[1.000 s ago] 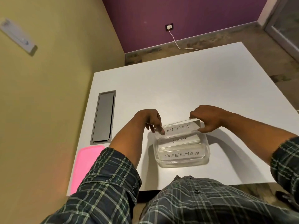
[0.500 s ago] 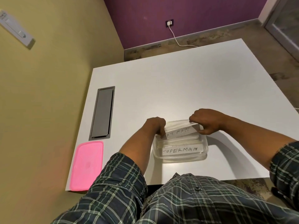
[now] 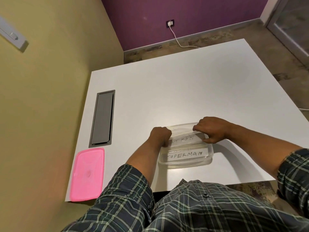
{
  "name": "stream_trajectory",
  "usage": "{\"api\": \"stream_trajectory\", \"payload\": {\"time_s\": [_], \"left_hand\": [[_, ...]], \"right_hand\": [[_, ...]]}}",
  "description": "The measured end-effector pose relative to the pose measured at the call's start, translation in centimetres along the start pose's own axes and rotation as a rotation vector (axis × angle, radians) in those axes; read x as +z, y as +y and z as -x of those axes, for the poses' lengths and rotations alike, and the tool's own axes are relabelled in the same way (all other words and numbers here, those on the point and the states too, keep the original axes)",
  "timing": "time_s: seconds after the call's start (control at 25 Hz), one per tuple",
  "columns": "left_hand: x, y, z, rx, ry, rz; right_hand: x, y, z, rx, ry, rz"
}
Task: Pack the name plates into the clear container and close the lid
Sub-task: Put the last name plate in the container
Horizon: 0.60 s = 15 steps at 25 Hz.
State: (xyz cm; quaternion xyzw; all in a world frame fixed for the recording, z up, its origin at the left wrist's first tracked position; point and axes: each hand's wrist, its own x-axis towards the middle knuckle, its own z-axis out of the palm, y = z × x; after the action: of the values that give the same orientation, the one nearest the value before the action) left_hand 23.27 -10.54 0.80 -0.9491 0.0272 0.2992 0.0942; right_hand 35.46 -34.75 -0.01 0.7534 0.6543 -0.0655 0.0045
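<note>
White table (image 3: pixel 167 91) beside a yellow wall: left hand (image 3: pixel 160 136) and right hand (image 3: pixel 212 129) pinch the BATMAN plate's (image 3: pixel 184 140) ends, seating it inside the clear container (image 3: pixel 211 155). Pink lid (image 3: pixel 87 174) waits unused, well left of the fingers.

A clear container (image 3: pixel 185 149) stands on the white table (image 3: pixel 167 91), close to its near edge. Inside the container, at the far side, lies a name plate lettered "ATMAN" (image 3: pixel 184 140), its first letter hidden. The left hand (image 3: pixel 160 136) grips that plate's left end; the right hand (image 3: pixel 212 129) grips its right end, fingers curled over the top edge. At the near side of the container lies a plate reading "SUPERMAN" (image 3: pixel 185 155). A pink lid (image 3: pixel 87 174) lies flat, well left of the container, at the table's near-left corner. A grey recessed panel (image 3: pixel 102 118) sits beyond the lid.
</note>
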Motion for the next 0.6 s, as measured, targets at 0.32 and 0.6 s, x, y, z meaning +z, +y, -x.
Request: {"api": "stream_trajectory", "payload": {"time_s": [0.32, 0.6], "left_hand": [[0.7, 0.4, 0.1, 0.037, 0.064, -0.113], [1.1, 0.9, -0.1, 0.023, 0.091, -0.145]], "right_hand": [[1.4, -0.4, -1.2, 0.001, -0.179, 0.21], [2.4, -1.3, -2.8, 0.099, -0.219, 0.278]]}}
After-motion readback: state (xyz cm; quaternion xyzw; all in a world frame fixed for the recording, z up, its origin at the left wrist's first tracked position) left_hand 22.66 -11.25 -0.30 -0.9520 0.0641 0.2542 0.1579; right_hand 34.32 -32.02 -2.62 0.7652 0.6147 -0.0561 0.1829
